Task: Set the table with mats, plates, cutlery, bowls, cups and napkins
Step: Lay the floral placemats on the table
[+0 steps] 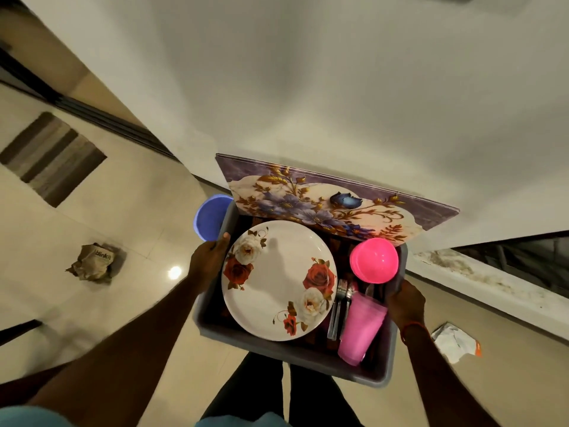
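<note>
I carry a grey plastic tub (295,354) in front of my legs. My left hand (207,261) grips its left rim and my right hand (405,303) grips its right rim. Inside lies a white plate (277,282) with red and white roses. Floral mats (335,201) lean against the tub's far side. A pink bowl (374,260) sits at the right, with pink cups (360,328) lying below it and metal cutlery (338,306) beside them. A blue cup (211,217) sticks out at the tub's far left corner.
A crumpled brown paper bag (94,263) lies on the tiled floor at the left. Crumpled white paper (455,340) lies on the floor at the right. A white wall (338,87) rises ahead, with a dark window ledge (508,260) at the right.
</note>
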